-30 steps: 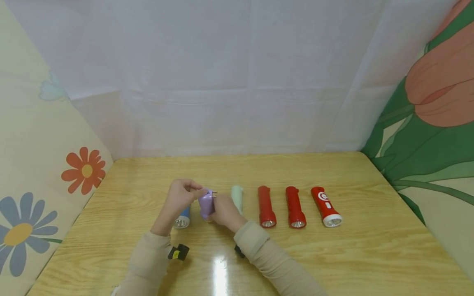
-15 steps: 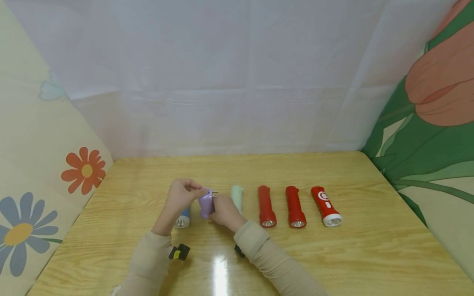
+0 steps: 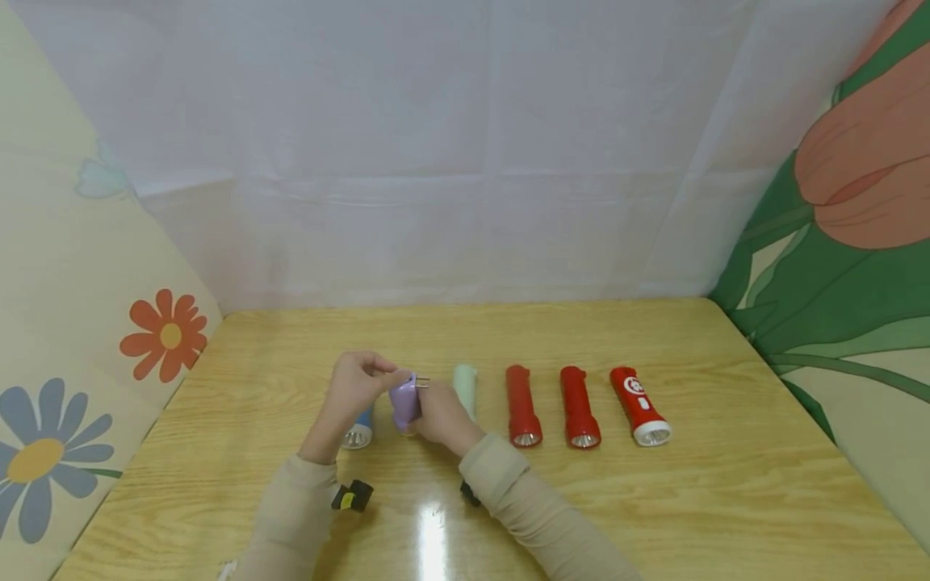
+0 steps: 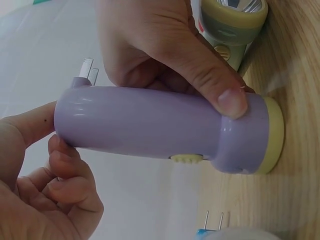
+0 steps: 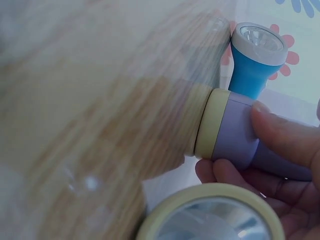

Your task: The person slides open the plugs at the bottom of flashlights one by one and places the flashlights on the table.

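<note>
A purple flashlight stands head-down on the table, its yellow-rimmed lens end against the wood. Two metal plug prongs stick out sideways near its raised tail, and a yellow slide switch sits on its side. My right hand grips the body, thumb close to the head in the left wrist view. At the tail end, my left hand pinches with thumb and a curled finger. A blue flashlight with a white rim lies just left, partly hidden by the left hand. Right of the hands lies a pale green flashlight, partly covered.
Further right lie two plain red flashlights and a red one with a white head, lens ends toward me. A white sheet hangs behind the wooden table. Flower-printed panels stand at both sides.
The prongs appear to reach very slightly further right than before. Both hands and the purple flashlight keep almost the same place.
</note>
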### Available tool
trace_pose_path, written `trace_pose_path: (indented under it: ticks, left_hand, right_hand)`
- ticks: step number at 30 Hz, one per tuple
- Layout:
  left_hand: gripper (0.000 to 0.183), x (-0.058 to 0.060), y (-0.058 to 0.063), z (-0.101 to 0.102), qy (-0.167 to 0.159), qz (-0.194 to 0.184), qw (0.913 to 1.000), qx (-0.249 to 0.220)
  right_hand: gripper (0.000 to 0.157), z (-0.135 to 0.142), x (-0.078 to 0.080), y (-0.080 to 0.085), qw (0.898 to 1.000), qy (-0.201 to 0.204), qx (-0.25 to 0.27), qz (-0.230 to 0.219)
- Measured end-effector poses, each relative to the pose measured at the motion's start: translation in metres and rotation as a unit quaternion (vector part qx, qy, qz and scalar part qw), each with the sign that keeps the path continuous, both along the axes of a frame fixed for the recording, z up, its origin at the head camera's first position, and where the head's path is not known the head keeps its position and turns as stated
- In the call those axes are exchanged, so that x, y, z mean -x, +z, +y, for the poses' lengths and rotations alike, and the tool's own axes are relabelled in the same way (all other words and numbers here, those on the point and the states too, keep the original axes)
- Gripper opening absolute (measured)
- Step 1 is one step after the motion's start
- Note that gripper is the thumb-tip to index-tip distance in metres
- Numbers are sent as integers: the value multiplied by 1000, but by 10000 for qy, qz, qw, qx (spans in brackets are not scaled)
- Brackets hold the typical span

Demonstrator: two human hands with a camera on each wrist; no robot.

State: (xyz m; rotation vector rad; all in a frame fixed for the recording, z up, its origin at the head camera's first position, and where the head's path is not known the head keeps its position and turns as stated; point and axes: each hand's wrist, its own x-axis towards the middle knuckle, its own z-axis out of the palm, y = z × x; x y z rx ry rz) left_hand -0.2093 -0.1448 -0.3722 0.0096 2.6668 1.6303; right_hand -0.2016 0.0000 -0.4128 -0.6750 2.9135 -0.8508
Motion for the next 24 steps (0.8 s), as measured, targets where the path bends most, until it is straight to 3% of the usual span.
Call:
trace_pose_path:
  ticks: [8,18,24]
  left_hand:
    - [26,-2,-1,-3,-224,133,9997,34]
    - [22,-4,-4,-12,-833,626,9941,-297]
    - [20,-7,-6,-18,-925,923,9912,-226]
  right_hand:
    - [54,1,2,0,9998,-59,26,-203]
    - [38,4,5,1,9986,24,97,-514]
    - [34,6,5,0,9979,57,212,-609]
